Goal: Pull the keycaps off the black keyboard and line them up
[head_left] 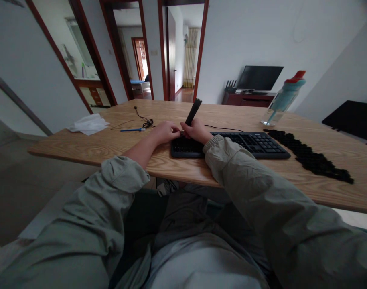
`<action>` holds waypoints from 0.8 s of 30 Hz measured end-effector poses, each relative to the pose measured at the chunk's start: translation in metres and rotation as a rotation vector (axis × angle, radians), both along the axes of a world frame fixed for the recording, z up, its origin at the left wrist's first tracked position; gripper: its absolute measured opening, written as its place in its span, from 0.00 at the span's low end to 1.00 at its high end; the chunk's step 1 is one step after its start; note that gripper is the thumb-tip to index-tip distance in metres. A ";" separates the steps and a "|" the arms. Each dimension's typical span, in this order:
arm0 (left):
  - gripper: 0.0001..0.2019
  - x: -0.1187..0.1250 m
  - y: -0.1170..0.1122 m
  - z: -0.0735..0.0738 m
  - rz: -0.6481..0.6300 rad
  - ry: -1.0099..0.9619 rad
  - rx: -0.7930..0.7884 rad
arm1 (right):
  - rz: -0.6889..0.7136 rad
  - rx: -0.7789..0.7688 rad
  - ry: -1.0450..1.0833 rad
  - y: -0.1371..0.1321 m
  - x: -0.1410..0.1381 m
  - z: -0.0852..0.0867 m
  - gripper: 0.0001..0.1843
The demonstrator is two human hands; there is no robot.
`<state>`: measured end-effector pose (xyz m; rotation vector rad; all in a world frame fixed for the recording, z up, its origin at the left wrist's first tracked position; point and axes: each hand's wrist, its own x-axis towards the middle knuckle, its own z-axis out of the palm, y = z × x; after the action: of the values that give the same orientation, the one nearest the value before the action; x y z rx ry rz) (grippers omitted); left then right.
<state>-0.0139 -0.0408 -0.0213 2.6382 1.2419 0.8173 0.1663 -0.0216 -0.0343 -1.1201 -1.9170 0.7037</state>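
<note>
A black keyboard lies on the wooden table in front of me, its left part partly covered by my hands. My right hand is closed around a black stick-like tool, whose upper end points up and slightly right; its lower end is hidden behind the fingers. Close beside it, my left hand rests at the keyboard's upper left edge, thumb and fingers pinched together. What those fingers hold, if anything, is too small to make out. Right of the keyboard, a long bumpy band of small black pieces runs diagonally.
Crumpled white tissue lies on the table's left. A blue thin-handled brush and a coiled black cable are nearer the hands. A clear bottle with red cap stands at the back right. Beyond are a television and doorways.
</note>
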 end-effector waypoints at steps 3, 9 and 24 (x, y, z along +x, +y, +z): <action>0.10 0.003 0.000 0.002 0.012 -0.027 0.034 | 0.021 -0.092 0.135 0.000 0.000 0.001 0.19; 0.11 -0.002 -0.004 0.006 0.036 -0.191 -0.091 | 0.017 -0.131 0.218 -0.004 0.000 0.005 0.18; 0.07 -0.007 -0.004 0.004 0.008 -0.162 -0.128 | 0.070 0.018 0.139 -0.019 0.020 0.011 0.13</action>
<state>-0.0206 -0.0450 -0.0168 2.4160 1.2205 0.9007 0.1864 -0.0404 -0.0236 -0.9713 -1.8479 0.7804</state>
